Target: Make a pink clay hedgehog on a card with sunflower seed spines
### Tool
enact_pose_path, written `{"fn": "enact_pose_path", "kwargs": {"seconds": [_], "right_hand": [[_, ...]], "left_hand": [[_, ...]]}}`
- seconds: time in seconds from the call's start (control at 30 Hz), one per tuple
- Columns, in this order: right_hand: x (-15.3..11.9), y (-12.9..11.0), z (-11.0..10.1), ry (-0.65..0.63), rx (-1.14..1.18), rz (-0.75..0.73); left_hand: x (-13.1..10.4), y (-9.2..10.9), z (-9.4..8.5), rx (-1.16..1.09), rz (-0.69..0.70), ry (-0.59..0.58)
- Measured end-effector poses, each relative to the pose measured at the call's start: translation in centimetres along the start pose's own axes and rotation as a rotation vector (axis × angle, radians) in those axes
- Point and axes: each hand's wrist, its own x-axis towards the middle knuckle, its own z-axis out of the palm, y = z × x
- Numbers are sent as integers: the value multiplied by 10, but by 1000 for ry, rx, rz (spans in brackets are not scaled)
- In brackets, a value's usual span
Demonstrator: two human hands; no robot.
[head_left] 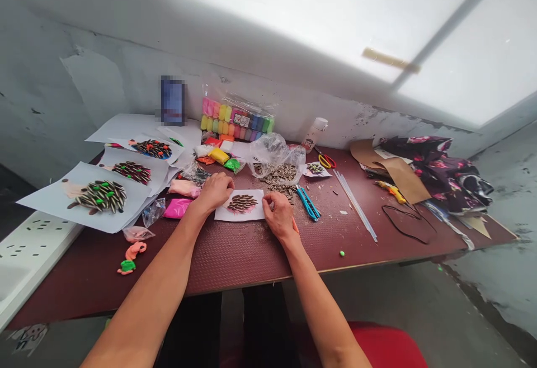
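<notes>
A small white paper (220,214) lies between my hands, with dark striped sunflower seeds (242,203) set in an overlapping patch over pink modelling clay. My left hand (213,192) is curled closed at the paper's upper left corner; whatever its fingertips hold is hidden. Bent fingers of my right hand (277,215) meet the thumb at the right edge of the paper, and I cannot make out what is between them. Part of an orange object (295,225) shows beside the right wrist. Loose seeds (279,174) lie in and around a clear plastic bag (268,147) behind the paper.
Finished seed hedgehog pictures (103,196) overlap at the left. Bright pink clay (178,208) sits by my left forearm. A blue utility knife (308,203), scissors (326,159), clear glue sticks (356,206), a yellow glue gun (392,190) and a bottle (315,133) occupy the right.
</notes>
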Motion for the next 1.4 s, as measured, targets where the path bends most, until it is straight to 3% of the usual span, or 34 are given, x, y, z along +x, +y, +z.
{"fn": "enact_pose_path", "kwargs": {"seconds": [0.6, 0.93, 1.4], "right_hand": [[-1, -5, -2, -80, 33, -74], [-1, -6, 0, -167, -66, -121], [1, -8, 4, -188, -95, -101]], "left_hand": [[-1, -1, 5, 20, 9, 23], [0, -1, 6, 2, 5, 36], [-2, 3, 0, 19, -3, -4]]}}
